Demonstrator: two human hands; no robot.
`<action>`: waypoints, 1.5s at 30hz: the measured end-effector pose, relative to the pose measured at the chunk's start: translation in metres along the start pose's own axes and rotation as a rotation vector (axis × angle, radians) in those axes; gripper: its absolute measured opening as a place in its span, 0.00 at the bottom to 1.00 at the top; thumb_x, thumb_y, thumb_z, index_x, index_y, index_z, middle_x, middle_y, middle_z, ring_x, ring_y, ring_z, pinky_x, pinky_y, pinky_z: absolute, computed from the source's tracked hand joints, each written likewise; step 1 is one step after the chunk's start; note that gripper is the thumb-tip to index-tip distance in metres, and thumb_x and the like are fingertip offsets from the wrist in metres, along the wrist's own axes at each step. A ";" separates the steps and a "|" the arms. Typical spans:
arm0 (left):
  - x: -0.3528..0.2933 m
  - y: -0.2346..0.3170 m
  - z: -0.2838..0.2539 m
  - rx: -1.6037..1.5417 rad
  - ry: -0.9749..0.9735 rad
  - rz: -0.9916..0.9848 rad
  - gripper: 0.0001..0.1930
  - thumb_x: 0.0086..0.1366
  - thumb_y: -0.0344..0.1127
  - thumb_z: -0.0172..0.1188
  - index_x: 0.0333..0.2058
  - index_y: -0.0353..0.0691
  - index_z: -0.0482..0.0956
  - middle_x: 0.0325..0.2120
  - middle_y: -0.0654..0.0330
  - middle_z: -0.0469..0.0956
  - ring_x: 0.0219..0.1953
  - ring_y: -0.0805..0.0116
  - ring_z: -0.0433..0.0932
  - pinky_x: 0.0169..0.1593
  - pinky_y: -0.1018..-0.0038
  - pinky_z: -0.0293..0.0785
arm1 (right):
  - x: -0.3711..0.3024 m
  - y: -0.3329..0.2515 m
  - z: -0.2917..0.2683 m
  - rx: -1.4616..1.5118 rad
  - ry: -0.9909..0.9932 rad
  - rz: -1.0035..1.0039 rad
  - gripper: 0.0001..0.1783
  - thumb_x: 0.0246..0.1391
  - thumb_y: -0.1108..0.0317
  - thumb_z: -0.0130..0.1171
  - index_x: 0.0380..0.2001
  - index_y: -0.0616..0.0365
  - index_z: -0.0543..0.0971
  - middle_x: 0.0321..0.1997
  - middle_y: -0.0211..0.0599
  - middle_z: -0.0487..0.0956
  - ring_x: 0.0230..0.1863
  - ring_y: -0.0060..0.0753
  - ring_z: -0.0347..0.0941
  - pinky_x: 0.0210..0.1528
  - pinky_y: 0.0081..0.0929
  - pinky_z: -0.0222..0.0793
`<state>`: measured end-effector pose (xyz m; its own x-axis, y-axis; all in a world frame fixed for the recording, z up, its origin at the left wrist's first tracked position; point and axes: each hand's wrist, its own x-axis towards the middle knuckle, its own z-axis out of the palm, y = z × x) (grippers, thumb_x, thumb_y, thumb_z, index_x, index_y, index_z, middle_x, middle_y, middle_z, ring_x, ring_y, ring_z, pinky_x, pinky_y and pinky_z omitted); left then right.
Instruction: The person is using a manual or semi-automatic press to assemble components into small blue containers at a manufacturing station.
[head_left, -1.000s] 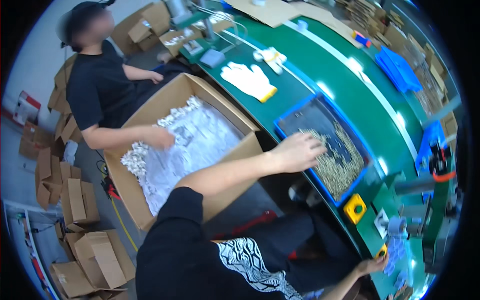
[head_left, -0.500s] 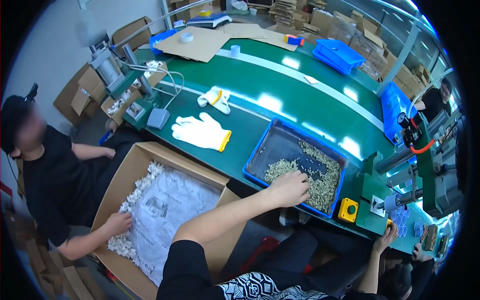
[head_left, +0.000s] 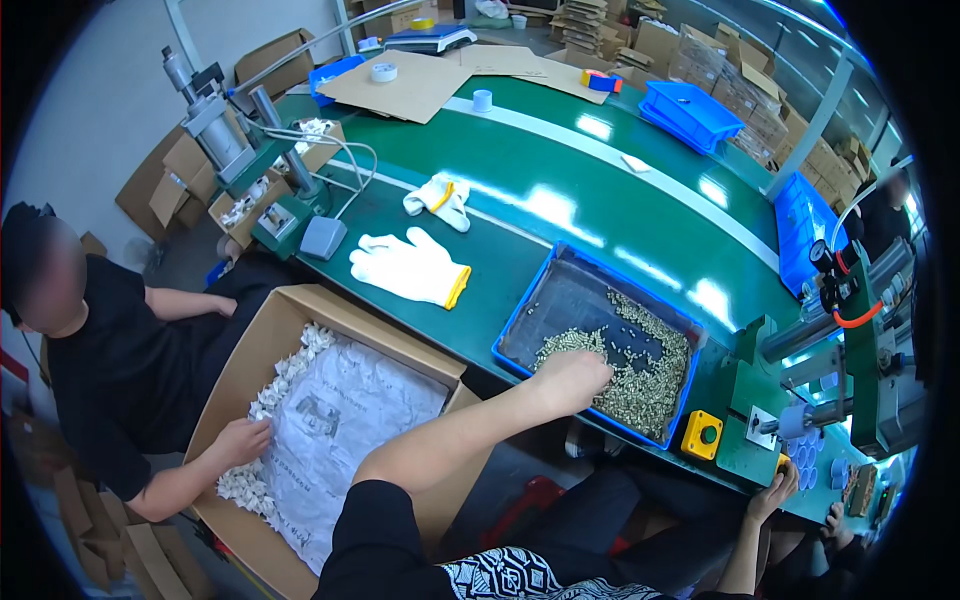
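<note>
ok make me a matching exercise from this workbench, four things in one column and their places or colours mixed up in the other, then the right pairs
Column one
1. left hand
2. spread-out glove
3. white roll
4. button box

Column two
A. flat on a cardboard sheet
B. yellow with a green button
C. white with a yellow cuff
D. at the small metallic pieces in the blue-rimmed tray

Right pairs: 1-D, 2-C, 3-A, 4-B
</note>
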<state>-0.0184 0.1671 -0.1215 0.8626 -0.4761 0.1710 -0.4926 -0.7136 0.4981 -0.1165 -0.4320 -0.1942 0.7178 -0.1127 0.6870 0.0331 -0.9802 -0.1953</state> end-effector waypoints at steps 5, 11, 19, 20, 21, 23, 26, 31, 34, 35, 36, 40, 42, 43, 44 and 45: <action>0.014 -0.003 0.011 0.038 0.054 0.121 0.03 0.48 0.30 0.64 0.24 0.40 0.84 0.24 0.50 0.81 0.34 0.47 0.84 0.36 0.54 0.81 | -0.008 0.105 0.013 -0.202 0.163 -0.272 0.24 0.72 0.59 0.48 0.58 0.69 0.74 0.55 0.61 0.78 0.55 0.57 0.74 0.63 0.50 0.68; 0.018 -0.004 0.003 0.142 0.116 0.093 0.05 0.46 0.32 0.68 0.23 0.39 0.84 0.23 0.51 0.82 0.33 0.49 0.85 0.35 0.56 0.81 | 0.020 -0.025 -0.035 -0.340 -0.015 -0.352 0.17 0.62 0.64 0.58 0.50 0.60 0.76 0.48 0.48 0.79 0.47 0.56 0.77 0.50 0.53 0.73; 0.017 -0.007 0.013 0.125 0.160 0.109 0.07 0.46 0.34 0.70 0.25 0.40 0.84 0.27 0.53 0.83 0.37 0.50 0.85 0.37 0.57 0.82 | 0.030 -0.046 -0.040 -0.450 -0.036 -0.350 0.15 0.55 0.68 0.58 0.46 0.56 0.79 0.48 0.45 0.79 0.47 0.52 0.78 0.50 0.52 0.73; 0.017 -0.006 0.014 0.117 0.149 0.105 0.07 0.46 0.34 0.70 0.25 0.40 0.84 0.28 0.53 0.83 0.38 0.50 0.85 0.37 0.57 0.82 | 0.030 -0.047 -0.042 -0.460 -0.042 -0.355 0.15 0.55 0.67 0.59 0.46 0.56 0.79 0.48 0.45 0.79 0.47 0.52 0.78 0.50 0.53 0.73; 0.019 -0.006 0.015 0.116 0.145 0.112 0.07 0.46 0.34 0.70 0.25 0.40 0.84 0.28 0.53 0.83 0.38 0.50 0.85 0.37 0.57 0.82 | 0.029 -0.049 -0.042 -0.466 -0.042 -0.348 0.15 0.55 0.67 0.59 0.46 0.56 0.79 0.48 0.45 0.79 0.47 0.52 0.78 0.50 0.53 0.73; 0.017 -0.007 0.009 0.099 0.120 0.081 0.07 0.49 0.35 0.70 0.25 0.40 0.84 0.27 0.53 0.83 0.37 0.50 0.85 0.37 0.56 0.81 | 0.029 -0.050 -0.034 -0.468 -0.008 -0.373 0.13 0.59 0.65 0.57 0.46 0.57 0.78 0.48 0.46 0.79 0.47 0.54 0.77 0.51 0.55 0.72; 0.017 -0.005 0.005 0.047 0.095 0.073 0.08 0.51 0.37 0.70 0.26 0.39 0.84 0.26 0.52 0.83 0.36 0.49 0.84 0.37 0.55 0.81 | 0.023 -0.026 -0.027 -0.408 0.024 -0.371 0.12 0.63 0.63 0.54 0.45 0.57 0.78 0.48 0.47 0.78 0.47 0.55 0.76 0.51 0.57 0.70; 0.014 -0.008 0.006 -0.013 0.102 0.066 0.11 0.55 0.42 0.69 0.26 0.40 0.85 0.24 0.52 0.82 0.34 0.50 0.84 0.36 0.55 0.80 | 0.025 -0.023 -0.023 -0.268 0.004 -0.363 0.15 0.70 0.59 0.47 0.43 0.58 0.76 0.49 0.50 0.78 0.48 0.59 0.75 0.52 0.61 0.68; 0.013 -0.009 0.007 -0.034 0.116 0.089 0.12 0.56 0.44 0.69 0.27 0.41 0.85 0.23 0.53 0.82 0.34 0.51 0.84 0.35 0.55 0.80 | 0.021 -0.032 -0.026 -0.284 -0.009 -0.358 0.16 0.72 0.58 0.45 0.44 0.59 0.75 0.49 0.51 0.78 0.49 0.61 0.74 0.52 0.61 0.67; 0.012 -0.007 0.007 -0.062 0.117 0.100 0.13 0.56 0.45 0.69 0.27 0.42 0.85 0.23 0.54 0.82 0.33 0.51 0.84 0.35 0.56 0.80 | 0.020 -0.031 -0.028 -0.288 -0.004 -0.352 0.16 0.72 0.58 0.45 0.44 0.59 0.75 0.49 0.51 0.77 0.49 0.61 0.74 0.52 0.61 0.67; 0.012 -0.005 0.006 -0.090 0.119 0.111 0.13 0.56 0.46 0.69 0.27 0.42 0.85 0.23 0.55 0.82 0.33 0.52 0.84 0.35 0.56 0.80 | 0.021 -0.028 -0.029 -0.291 0.001 -0.346 0.16 0.72 0.57 0.45 0.44 0.59 0.75 0.49 0.51 0.77 0.48 0.61 0.74 0.52 0.61 0.67; 0.018 -0.001 -0.001 -0.079 0.079 0.110 0.13 0.57 0.48 0.68 0.27 0.43 0.85 0.23 0.57 0.82 0.33 0.53 0.84 0.35 0.56 0.79 | 0.014 -0.008 -0.016 -0.295 0.131 -0.381 0.16 0.73 0.59 0.42 0.43 0.58 0.76 0.48 0.51 0.78 0.47 0.61 0.74 0.50 0.61 0.66; 0.016 -0.008 -0.003 -0.073 0.048 0.103 0.14 0.57 0.48 0.68 0.27 0.43 0.85 0.24 0.57 0.82 0.33 0.53 0.83 0.35 0.56 0.79 | 0.017 -0.024 -0.010 -0.242 0.115 -0.340 0.16 0.74 0.59 0.42 0.43 0.57 0.76 0.48 0.51 0.78 0.47 0.61 0.74 0.50 0.61 0.66; 0.015 -0.013 -0.003 -0.068 0.029 0.094 0.15 0.58 0.49 0.68 0.27 0.42 0.85 0.24 0.57 0.82 0.33 0.53 0.83 0.36 0.56 0.79 | 0.020 -0.037 -0.008 -0.188 0.106 -0.309 0.16 0.74 0.59 0.42 0.43 0.57 0.76 0.47 0.51 0.78 0.47 0.60 0.74 0.49 0.61 0.66; 0.012 -0.012 -0.001 -0.065 0.011 0.080 0.16 0.58 0.50 0.68 0.27 0.42 0.85 0.24 0.56 0.82 0.33 0.53 0.83 0.36 0.57 0.78 | 0.022 -0.045 -0.011 -0.133 0.094 -0.282 0.16 0.74 0.59 0.42 0.43 0.57 0.76 0.47 0.50 0.78 0.47 0.60 0.74 0.49 0.61 0.66; 0.010 -0.010 0.000 -0.066 0.003 0.078 0.16 0.58 0.50 0.68 0.27 0.42 0.85 0.24 0.56 0.82 0.33 0.53 0.83 0.36 0.57 0.78 | 0.023 -0.050 -0.017 -0.132 0.087 -0.277 0.16 0.74 0.59 0.42 0.43 0.57 0.76 0.47 0.50 0.78 0.47 0.60 0.74 0.49 0.61 0.66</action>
<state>-0.0045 0.1692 -0.1249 0.8222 -0.5276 0.2135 -0.5497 -0.6388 0.5383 -0.1135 -0.3884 -0.1570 0.6316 0.1536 0.7599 0.1245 -0.9876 0.0961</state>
